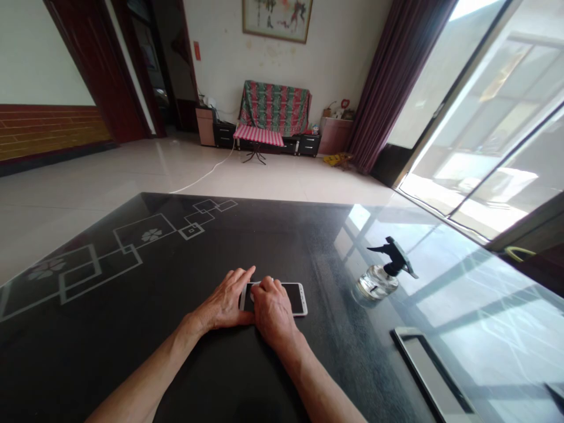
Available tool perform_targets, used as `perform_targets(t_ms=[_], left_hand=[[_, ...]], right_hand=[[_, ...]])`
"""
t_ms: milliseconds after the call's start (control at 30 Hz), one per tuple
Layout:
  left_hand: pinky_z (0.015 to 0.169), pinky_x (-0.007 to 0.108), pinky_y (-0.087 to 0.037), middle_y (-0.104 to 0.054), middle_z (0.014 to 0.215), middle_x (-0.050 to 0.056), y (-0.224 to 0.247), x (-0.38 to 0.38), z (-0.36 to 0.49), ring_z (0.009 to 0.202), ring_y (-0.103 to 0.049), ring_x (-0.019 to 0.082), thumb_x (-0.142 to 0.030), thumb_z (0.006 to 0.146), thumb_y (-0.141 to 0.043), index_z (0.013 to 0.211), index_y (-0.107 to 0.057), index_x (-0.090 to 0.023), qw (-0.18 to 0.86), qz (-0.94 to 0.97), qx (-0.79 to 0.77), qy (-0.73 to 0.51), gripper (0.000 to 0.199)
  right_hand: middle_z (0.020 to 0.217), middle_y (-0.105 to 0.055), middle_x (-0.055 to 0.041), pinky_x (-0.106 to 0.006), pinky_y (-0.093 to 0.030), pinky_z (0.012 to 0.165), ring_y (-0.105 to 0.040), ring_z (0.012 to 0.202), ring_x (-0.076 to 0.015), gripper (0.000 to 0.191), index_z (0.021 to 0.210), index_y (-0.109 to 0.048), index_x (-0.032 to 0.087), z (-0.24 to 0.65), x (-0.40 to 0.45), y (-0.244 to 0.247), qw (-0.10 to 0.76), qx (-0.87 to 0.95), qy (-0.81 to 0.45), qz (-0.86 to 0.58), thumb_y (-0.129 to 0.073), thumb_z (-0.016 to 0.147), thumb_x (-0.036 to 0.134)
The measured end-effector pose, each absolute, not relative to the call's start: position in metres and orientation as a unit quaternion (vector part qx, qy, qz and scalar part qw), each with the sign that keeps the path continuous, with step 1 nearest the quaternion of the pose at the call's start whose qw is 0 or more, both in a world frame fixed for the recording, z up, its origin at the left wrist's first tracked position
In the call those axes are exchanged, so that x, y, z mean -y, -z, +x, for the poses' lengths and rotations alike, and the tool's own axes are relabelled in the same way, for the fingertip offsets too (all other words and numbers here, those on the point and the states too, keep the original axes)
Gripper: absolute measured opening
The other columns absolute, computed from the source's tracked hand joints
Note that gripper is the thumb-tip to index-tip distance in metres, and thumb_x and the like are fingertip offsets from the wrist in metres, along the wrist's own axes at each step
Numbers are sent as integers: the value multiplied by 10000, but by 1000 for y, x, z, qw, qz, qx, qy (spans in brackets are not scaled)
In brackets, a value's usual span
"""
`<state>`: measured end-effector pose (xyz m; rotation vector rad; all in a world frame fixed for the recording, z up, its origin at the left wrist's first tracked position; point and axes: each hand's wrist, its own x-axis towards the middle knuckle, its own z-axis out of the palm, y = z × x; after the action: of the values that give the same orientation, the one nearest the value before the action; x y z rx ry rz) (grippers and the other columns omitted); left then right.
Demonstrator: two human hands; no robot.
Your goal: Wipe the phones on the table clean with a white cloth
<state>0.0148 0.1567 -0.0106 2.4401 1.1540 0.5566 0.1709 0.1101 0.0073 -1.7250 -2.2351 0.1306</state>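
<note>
Here at the dark table (198, 247), it's all about the phone (296, 298): flat, screen up, right in front of the person, with both hands on it! The left hand (225, 301) is at its left end, thumb and forefinger spread wide to straddle it; the right hand (274, 308) sits on top, fingers curled down onto the glass. A pale scrap shows by those fingertips, but whether they're pinching it, I can't tell from here.

So the step in hand, as I read it: handwork on the screen, left steadying, right pressing. And what does the next move call for? A firm left hand, I'd say, since that slick top could let the phone skate, and an even touch from the right.

Now the count! Two hands, one phone. One spray bottle (378, 283), upright, off to the right, nobody touching it. One flat frame (434, 370) nearer the right side, well apart from the hands. Across the room, one picture (277, 19) on the wall and one curtain (399, 76) by the glass.
</note>
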Motion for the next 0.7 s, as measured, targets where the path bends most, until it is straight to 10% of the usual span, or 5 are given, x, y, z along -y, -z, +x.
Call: perform_targets(t_ms=[700], left_hand=[[971,446,-426,-484,1181,81,10,-159,10,1086,-469,285,-394,618,-749,1476,-228,-223,208,865,-421,-179,1018]], right_hand=[[931,-542,-51,-269,-387,808,-494,851,-160,275,983,-655,212,261,-105,-9,220,751,-74,-618,-383,958,179]])
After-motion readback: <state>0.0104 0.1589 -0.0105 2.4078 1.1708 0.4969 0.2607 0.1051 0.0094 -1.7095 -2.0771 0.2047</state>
